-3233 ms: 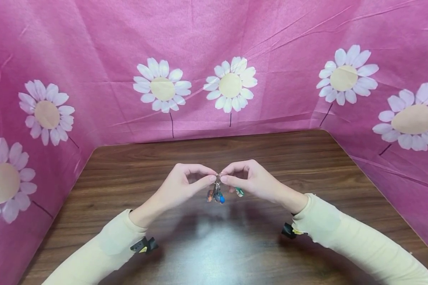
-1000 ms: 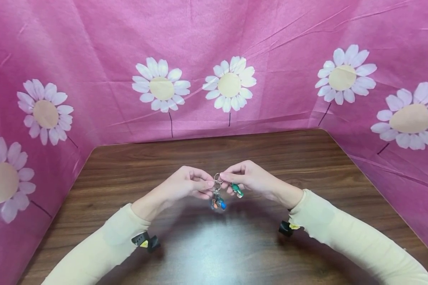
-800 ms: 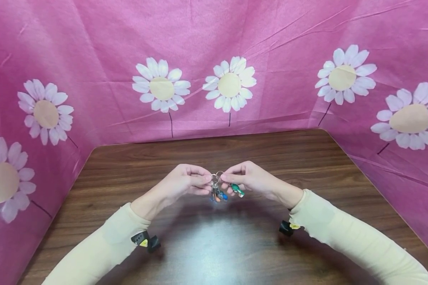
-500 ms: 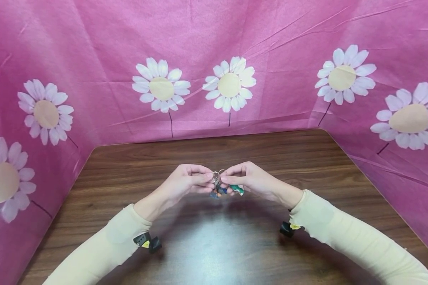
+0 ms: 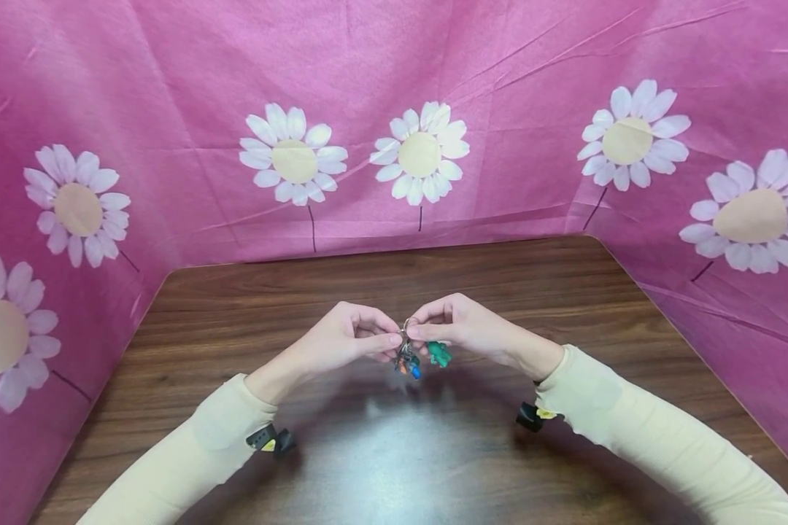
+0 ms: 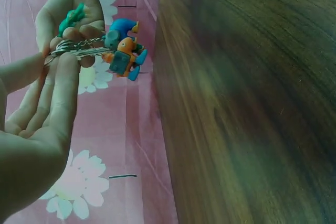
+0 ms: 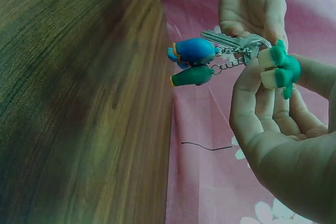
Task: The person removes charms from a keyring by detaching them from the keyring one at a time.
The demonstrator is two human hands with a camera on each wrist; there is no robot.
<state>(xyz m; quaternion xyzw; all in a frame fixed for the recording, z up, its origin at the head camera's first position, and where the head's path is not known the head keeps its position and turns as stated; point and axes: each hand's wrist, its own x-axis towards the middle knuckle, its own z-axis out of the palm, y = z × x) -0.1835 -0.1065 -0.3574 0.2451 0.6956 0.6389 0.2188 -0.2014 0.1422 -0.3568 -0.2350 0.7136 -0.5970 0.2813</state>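
Note:
In the head view both hands meet in the air over the table. My left hand [image 5: 348, 339] pinches a metal key ring [image 5: 403, 334] between thumb and fingers. Opposite it, my right hand [image 5: 469, 332] pinches the ring gathering too; fingertips hide much of the metal. A green figure charm [image 5: 439, 354] hangs by the right fingers. Below the rings dangle several keys [image 7: 223, 40] and chained figure charms: an orange one [image 6: 123, 56], a blue one [image 7: 194, 51] and a dark green one [image 7: 191, 76]. How the rings are linked cannot be made out.
A brown wood-grain table [image 5: 394, 467] lies beneath the hands. Pink cloth [image 5: 525, 65] with white daisies rises along its back and both sides. Black wrist cameras [image 5: 272, 440] are strapped under the sleeves.
The two rings, visible between the hands a second ago, are now mostly covered by fingertips as the hands draw closer. The green charm has turned, and the other charms hang lower than half a second ago.

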